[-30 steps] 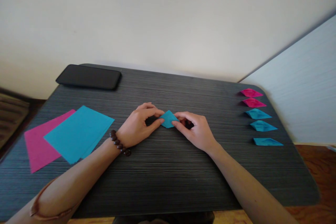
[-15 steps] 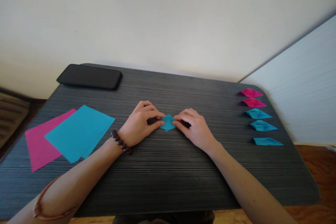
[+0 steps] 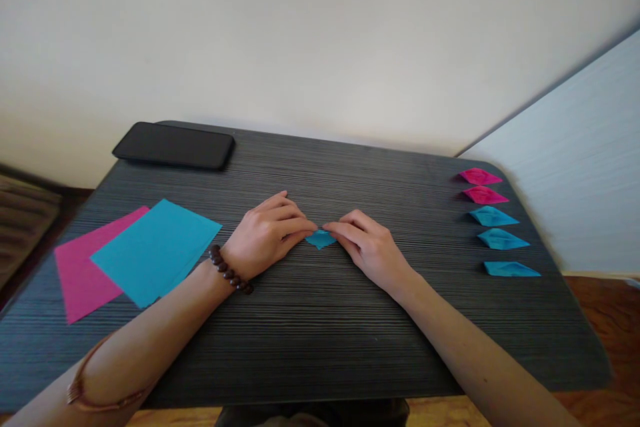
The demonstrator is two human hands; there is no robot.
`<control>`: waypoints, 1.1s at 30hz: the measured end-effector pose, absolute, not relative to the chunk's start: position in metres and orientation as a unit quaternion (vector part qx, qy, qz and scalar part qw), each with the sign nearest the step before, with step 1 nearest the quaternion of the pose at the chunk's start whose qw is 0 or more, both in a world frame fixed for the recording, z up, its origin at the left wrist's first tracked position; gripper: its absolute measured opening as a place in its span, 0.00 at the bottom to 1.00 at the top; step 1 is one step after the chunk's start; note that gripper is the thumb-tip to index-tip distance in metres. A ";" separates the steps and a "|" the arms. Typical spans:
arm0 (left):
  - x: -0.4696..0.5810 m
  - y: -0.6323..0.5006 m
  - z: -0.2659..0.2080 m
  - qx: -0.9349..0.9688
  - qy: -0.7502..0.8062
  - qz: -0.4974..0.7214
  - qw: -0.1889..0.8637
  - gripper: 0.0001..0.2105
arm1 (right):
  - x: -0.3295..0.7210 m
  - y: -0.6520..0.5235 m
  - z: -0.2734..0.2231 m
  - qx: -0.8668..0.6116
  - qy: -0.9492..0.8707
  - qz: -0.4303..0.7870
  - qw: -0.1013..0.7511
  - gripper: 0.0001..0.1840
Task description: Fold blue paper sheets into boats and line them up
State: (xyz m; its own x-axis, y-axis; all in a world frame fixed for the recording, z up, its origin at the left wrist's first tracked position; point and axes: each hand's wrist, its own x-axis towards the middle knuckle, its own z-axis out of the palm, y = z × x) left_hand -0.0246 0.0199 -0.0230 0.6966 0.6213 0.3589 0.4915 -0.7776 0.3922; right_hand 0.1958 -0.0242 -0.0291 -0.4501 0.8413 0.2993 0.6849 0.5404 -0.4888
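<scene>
A small folded piece of blue paper [image 3: 320, 240] lies on the dark table in front of me, its lower point toward me. My left hand [image 3: 270, 229] pinches its left side between thumb and fingers. On the opposite side, my right hand [image 3: 366, 244] pinches the right corner, with the fingertips close to the paper's upper edge. The fingers of both hands nearly meet over the top of the paper and hide part of it. A dark bead bracelet [image 3: 230, 271] circles my left wrist.
Sheets of blue paper [image 3: 155, 250] overlap pink paper [image 3: 85, 270] on the left. A black flat case-like object [image 3: 175, 145] lies at the back left. Along the right edge stand folded pink paper boats [image 3: 485, 195] and several blue ones [image 3: 501, 239]. A wall rises behind the table [image 3: 310, 353].
The blue paper was a diamond; its upper part is now folded down, leaving a shorter shape. My fingertips have moved inward along its top edge.
</scene>
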 end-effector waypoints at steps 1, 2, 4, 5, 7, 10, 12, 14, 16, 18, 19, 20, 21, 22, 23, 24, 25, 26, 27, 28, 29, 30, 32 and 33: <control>-0.026 0.020 -0.023 0.918 0.295 0.237 0.120 0.09 | 0.196 -0.025 -0.030 -0.452 -0.843 0.140 0.257 0.13; -0.027 0.019 -0.023 0.923 0.287 0.231 0.108 0.09 | 0.196 -0.025 -0.030 -0.448 -0.847 0.129 0.255 0.14; -0.029 0.019 -0.023 0.930 0.278 0.221 0.091 0.11 | 0.197 -0.026 -0.031 -0.443 -0.856 0.108 0.245 0.15; -0.030 0.019 -0.022 0.932 0.276 0.218 0.084 0.11 | 0.197 -0.027 -0.032 -0.441 -0.859 0.099 0.239 0.15; -0.030 0.018 -0.022 0.935 0.277 0.212 0.070 0.12 | 0.197 -0.027 -0.032 -0.438 -0.865 0.085 0.228 0.16; -0.029 0.016 -0.021 0.939 0.275 0.199 0.053 0.13 | 0.197 -0.028 -0.031 -0.436 -0.872 0.068 0.212 0.17; -0.029 0.015 -0.020 0.942 0.273 0.188 0.045 0.14 | 0.197 -0.029 -0.030 -0.433 -0.876 0.059 0.203 0.17; -0.029 0.014 -0.019 0.944 0.272 0.180 0.042 0.15 | 0.197 -0.029 -0.029 -0.430 -0.880 0.050 0.197 0.16; -0.029 0.013 -0.019 0.946 0.270 0.176 0.043 0.16 | 0.196 -0.028 -0.028 -0.426 -0.883 0.040 0.194 0.15; -0.029 0.013 -0.018 0.946 0.270 0.175 0.047 0.16 | 0.196 -0.028 -0.028 -0.422 -0.885 0.031 0.196 0.15; -0.029 0.013 -0.018 0.946 0.270 0.175 0.048 0.16 | 0.196 -0.028 -0.027 -0.419 -0.885 0.028 0.199 0.15; -0.029 0.012 -0.018 0.945 0.271 0.174 0.048 0.16 | 0.195 -0.027 -0.027 -0.417 -0.886 0.025 0.201 0.15; -0.029 0.012 -0.017 0.945 0.272 0.172 0.049 0.16 | 0.195 -0.027 -0.027 -0.415 -0.887 0.023 0.202 0.15; -0.028 0.011 -0.016 0.946 0.274 0.168 0.049 0.16 | 0.195 -0.027 -0.027 -0.413 -0.888 0.020 0.202 0.15; -0.027 0.010 -0.015 0.946 0.275 0.163 0.048 0.16 | 0.195 -0.027 -0.026 -0.411 -0.889 0.016 0.200 0.14; -0.027 0.009 -0.014 0.947 0.277 0.158 0.047 0.16 | 0.195 -0.027 -0.026 -0.410 -0.891 0.012 0.197 0.14; -0.026 0.008 -0.013 0.946 0.283 0.153 0.043 0.16 | 0.195 -0.028 -0.026 -0.410 -0.891 0.006 0.194 0.14; -0.026 0.007 -0.011 0.943 0.293 0.151 0.036 0.15 | 0.195 -0.028 -0.025 -0.410 -0.892 0.000 0.190 0.14; -0.025 0.005 -0.010 0.939 0.307 0.151 0.028 0.15 | 0.195 -0.029 -0.025 -0.412 -0.892 -0.006 0.185 0.15; -0.024 0.004 -0.008 0.934 0.322 0.152 0.020 0.14 | 0.195 -0.030 -0.024 -0.414 -0.892 -0.010 0.182 0.15; -0.024 0.002 -0.007 0.929 0.337 0.153 0.016 0.13 | 0.195 -0.031 -0.024 -0.417 -0.891 -0.013 0.180 0.15; -0.023 0.001 -0.006 0.924 0.349 0.156 0.014 0.13 | 0.195 -0.032 -0.024 -0.420 -0.889 -0.013 0.181 0.15; -0.022 0.000 -0.005 0.917 0.365 0.162 0.017 0.13 | 0.196 -0.033 -0.025 -0.425 -0.885 -0.010 0.190 0.15; -0.021 -0.001 -0.005 0.914 0.370 0.166 0.020 0.13 | 0.196 -0.034 -0.026 -0.427 -0.882 -0.007 0.197 0.15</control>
